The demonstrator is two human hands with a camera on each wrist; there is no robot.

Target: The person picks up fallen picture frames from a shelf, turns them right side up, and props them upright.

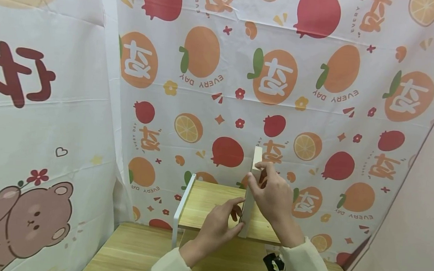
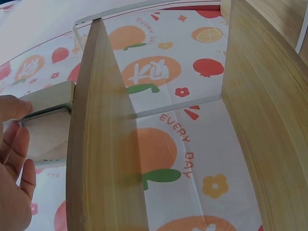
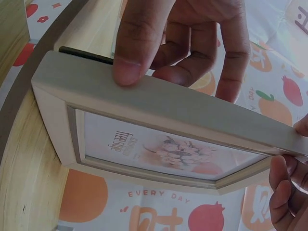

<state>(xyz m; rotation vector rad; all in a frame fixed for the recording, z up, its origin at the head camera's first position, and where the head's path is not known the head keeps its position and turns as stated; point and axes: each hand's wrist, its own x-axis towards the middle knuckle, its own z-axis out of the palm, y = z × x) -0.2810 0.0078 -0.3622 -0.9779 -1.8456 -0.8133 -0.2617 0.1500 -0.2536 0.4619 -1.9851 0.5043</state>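
Left sleeve (image 1: 170, 268) and right sleeve (image 1: 308, 265), pale cream, nearest. Small black item (image 1: 273, 263) just beside the right sleeve, nature not clear. Bench (image 1: 124, 246), light wood grain, at the near side and to both sides of the shelf. Shelf (image 1: 210, 196), raised wooden board of matching grain, standing on the bench, white metal support (image 1: 179, 214) at its left end. Picture frame (image 1: 248, 207), pale, set upright with its narrow side toward the near edge, lower end on the shelf close to the front; floral print (image 3: 183, 149) behind its pane. Hands, two, both gripping the frame: left hand (image 1: 218, 219) pinching low, right hand (image 1: 275, 196) pinching higher. Far side: white curtain (image 1: 236, 76) printed with oranges, pomegranates and lettering. Left: white hanging (image 1: 89, 130) with a brown bear (image 1: 38, 224). Right: plain pale wall (image 1: 417, 187).
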